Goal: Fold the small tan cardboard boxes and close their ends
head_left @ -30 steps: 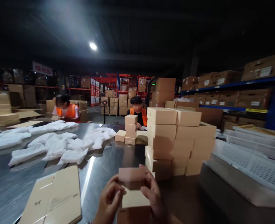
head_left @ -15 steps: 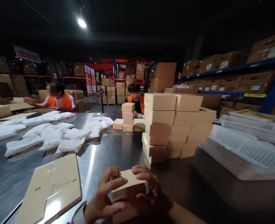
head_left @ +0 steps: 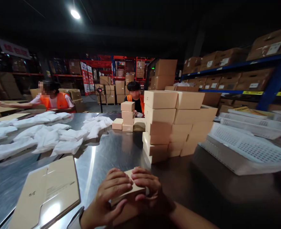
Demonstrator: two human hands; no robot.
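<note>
A small cardboard box stands close to me on the metal table, between my two hands. My left hand clasps its left side, fingers over the top and thumb along the near face. On the opposite side, my right hand grips the box the same way, fingertips almost meeting those of the left. The top of the box is mostly hidden under the fingers. Left of my hands lies a pile of flattened cardboard boxes. Beyond my right hand rises a stack of folded boxes.
White soft packets cover the table's left part. White perforated baskets stand at the right. Across the table, a person in an orange vest sits behind a small box stack; another person reaches left.
My fingers have closed inward over the box top, the left ones now lying flat across it. The view has shifted slightly, moving the surroundings left and up.
</note>
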